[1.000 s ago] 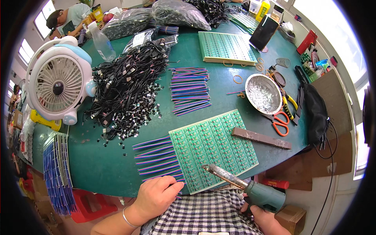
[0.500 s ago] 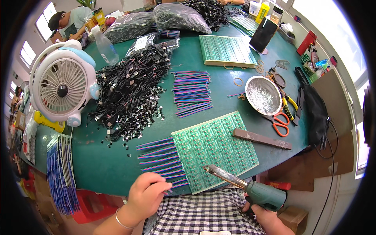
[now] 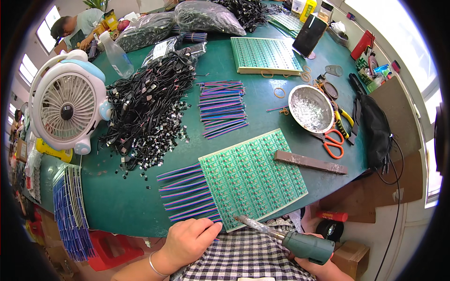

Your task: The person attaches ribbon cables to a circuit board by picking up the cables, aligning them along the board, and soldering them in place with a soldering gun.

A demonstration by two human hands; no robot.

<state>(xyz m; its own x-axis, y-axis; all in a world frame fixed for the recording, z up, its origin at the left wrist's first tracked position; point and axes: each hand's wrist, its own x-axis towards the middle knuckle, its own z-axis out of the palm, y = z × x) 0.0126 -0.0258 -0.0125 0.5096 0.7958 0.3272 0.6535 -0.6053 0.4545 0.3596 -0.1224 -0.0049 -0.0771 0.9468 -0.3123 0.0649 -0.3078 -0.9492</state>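
L hand (image 3: 190,241) fingers curled, tips touching wires (image 3: 187,194) at near edge of green board (image 3: 251,178). R hand (image 3: 318,267) gripping soldering iron (image 3: 286,236), tip resting on board's near edge, table (image 3: 117,206) centre-near.

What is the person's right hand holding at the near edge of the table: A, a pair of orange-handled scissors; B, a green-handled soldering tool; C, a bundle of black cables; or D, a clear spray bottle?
B: the right hand grips a green-handled soldering tool whose metal tip reaches the near edge of the green circuit board panel, while the orange-handled scissors lie untouched beside the metal bowl.
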